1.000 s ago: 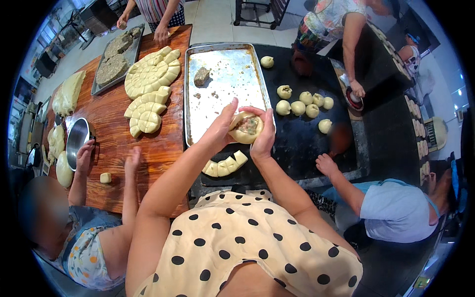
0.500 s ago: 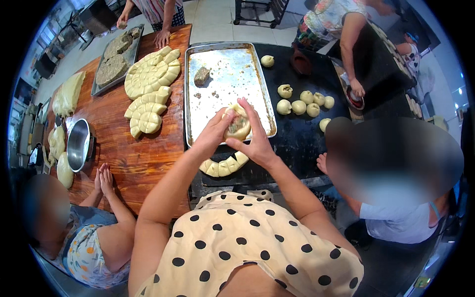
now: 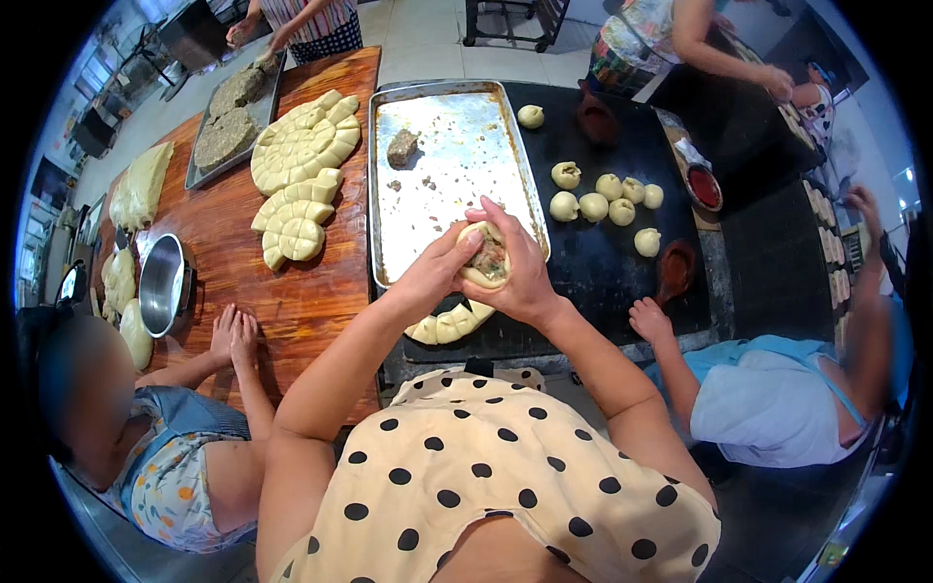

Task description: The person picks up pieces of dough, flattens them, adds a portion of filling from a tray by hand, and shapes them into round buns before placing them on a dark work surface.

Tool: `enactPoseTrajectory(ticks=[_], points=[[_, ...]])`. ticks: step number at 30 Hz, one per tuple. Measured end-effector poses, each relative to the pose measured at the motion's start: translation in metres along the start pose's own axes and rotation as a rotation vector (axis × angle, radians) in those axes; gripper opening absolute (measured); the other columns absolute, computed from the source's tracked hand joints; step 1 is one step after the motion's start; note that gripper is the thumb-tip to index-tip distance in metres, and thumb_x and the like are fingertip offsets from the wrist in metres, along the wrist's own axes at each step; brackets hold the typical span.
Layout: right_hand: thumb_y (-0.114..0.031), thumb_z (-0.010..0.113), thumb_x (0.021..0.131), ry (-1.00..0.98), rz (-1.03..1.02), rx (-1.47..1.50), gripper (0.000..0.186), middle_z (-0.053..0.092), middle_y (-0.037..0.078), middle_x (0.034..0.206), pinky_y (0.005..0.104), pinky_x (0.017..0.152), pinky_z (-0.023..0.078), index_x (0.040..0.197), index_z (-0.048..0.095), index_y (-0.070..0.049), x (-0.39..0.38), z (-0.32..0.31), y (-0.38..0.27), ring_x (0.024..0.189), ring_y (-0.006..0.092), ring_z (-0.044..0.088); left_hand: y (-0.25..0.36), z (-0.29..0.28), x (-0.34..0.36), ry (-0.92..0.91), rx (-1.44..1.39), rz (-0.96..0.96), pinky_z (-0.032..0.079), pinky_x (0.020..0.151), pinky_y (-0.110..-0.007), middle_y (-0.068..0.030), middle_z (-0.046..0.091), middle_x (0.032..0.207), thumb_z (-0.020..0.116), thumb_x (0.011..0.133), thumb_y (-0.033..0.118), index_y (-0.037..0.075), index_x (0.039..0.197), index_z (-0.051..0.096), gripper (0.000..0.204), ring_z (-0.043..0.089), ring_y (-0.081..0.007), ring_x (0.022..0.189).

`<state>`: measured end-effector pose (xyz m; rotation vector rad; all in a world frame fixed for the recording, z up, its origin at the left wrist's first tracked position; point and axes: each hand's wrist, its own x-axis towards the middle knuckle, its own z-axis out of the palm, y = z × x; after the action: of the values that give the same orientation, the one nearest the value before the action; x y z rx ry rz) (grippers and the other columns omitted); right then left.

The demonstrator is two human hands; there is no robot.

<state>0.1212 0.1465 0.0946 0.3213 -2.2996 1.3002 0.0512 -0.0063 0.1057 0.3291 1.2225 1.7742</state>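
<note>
A round of dough with filling sits between my two hands, its speckled filling showing through the open top. My left hand curves round its left side, the thumb resting at the filling. My right hand cups the other side, fingers closed along the rim. Both hands are above the near right part of a metal tray, on which lie a lump of filling and some crumbs. Just in front of me, partly under my hands, is a curved row of cut dough pieces.
Several shaped dough balls lie right of the tray. Cut dough, a tray of filling and a steel bowl are on the wooden table. A person's hand rests near a wooden scoop; others stand around.
My hands have turned the dough so its filling faces up more. The person at right has leaned back, uncovering the scoop. The far-right worker's hand has left the red-filled bowl.
</note>
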Motion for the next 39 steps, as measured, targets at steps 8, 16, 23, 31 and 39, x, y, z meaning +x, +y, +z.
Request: enactPoseTrajectory(ticks=[8,16,23,31,39], points=[[-0.006,0.079,0.070,0.357,-0.147,-0.196,0.060,0.062,0.015,0.121,0.0445,0.103,0.047,0.125,0.056,-0.002,0.001,0.031,0.000,0.115,0.0351,0.059,0.008,-0.001,0.002,0.005,-0.029,0.072,0.045,0.101,-0.031,-0.0091,0.045,0.143,0.049,0.105,0.025,0.011,0.153,0.029,0.054,0.049,-0.0158,0.126],[-0.019,0.087,0.069,-0.038,0.127,0.164,0.090,0.056,0.016,0.130,0.0405,0.104,0.044,0.144,0.039,-0.005,0.000,0.016,-0.007,0.118,0.0344,0.057,0.001,-0.023,-0.011,0.072,-0.018,-0.039,0.050,0.095,-0.033,-0.0087,0.051,0.133,0.063,0.097,0.025,0.010,0.150,0.032,0.063,0.058,-0.0176,0.117],[-0.011,0.082,0.068,0.133,0.062,-0.025,0.084,0.060,0.014,0.121,0.0396,0.095,0.049,0.142,0.041,-0.006,-0.011,0.026,-0.007,0.111,0.0308,0.061,-0.020,0.009,-0.017,0.163,-0.200,0.070,0.050,0.093,-0.029,-0.0038,0.055,0.128,0.064,0.096,0.020,0.012,0.146,0.036,0.058,0.058,-0.0144,0.114],[-0.010,0.081,0.065,0.040,-0.034,-0.029,0.070,0.063,0.013,0.122,0.0426,0.106,0.046,0.129,0.052,-0.006,-0.008,-0.003,-0.020,0.115,0.0310,0.061,-0.002,0.012,-0.016,-0.071,0.016,-0.026,0.046,0.101,-0.031,-0.0104,0.047,0.137,0.056,0.101,0.024,0.006,0.152,0.024,0.062,0.051,-0.0165,0.124],[-0.011,0.072,0.080,0.229,0.028,0.116,0.043,0.069,0.014,0.113,0.0390,0.103,0.047,0.121,0.061,-0.001,-0.016,0.011,-0.014,0.108,0.0280,0.066,0.013,0.011,-0.017,-0.070,0.077,-0.091,0.045,0.098,-0.031,-0.0122,0.053,0.134,0.039,0.107,0.035,0.003,0.148,0.033,0.052,0.057,-0.0202,0.115]])
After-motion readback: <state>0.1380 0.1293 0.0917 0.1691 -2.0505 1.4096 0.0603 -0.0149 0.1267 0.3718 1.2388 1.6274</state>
